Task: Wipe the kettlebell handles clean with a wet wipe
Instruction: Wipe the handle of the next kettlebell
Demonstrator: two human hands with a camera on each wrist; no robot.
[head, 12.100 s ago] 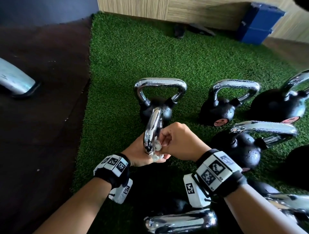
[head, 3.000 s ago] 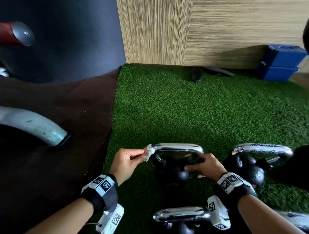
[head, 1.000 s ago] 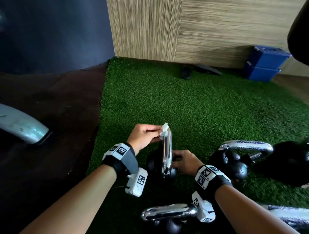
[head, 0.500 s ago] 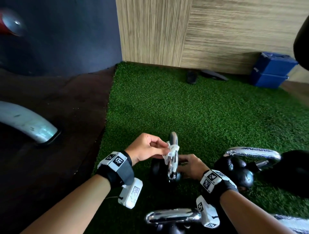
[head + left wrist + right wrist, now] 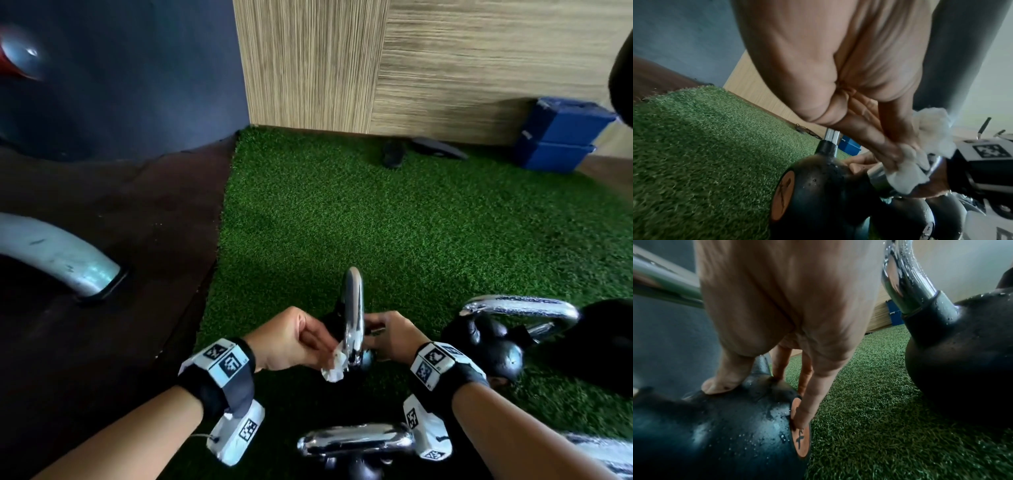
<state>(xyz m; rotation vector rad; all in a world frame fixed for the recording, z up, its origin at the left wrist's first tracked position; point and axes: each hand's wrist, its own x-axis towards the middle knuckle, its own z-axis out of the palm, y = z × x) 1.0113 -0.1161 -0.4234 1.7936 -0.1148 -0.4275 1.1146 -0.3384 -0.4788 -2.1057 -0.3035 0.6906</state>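
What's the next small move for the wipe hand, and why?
Probably slide the wet wipe up the chrome handle: the left hand pinches it at the handle's lower leg, the rest above is uncovered, and the right hand steadies the kettlebell body.

Both forearms reach forward and down; the left hand [image 5: 291, 339] pinches with curled fingers, the right hand [image 5: 390, 337] spreads its fingers [image 5: 807, 405] downward.

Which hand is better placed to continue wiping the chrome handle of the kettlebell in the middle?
The left hand. It already pinches the wet wipe against the lower part of the chrome handle. The right hand holds no wipe; it steadies the black kettlebell body.
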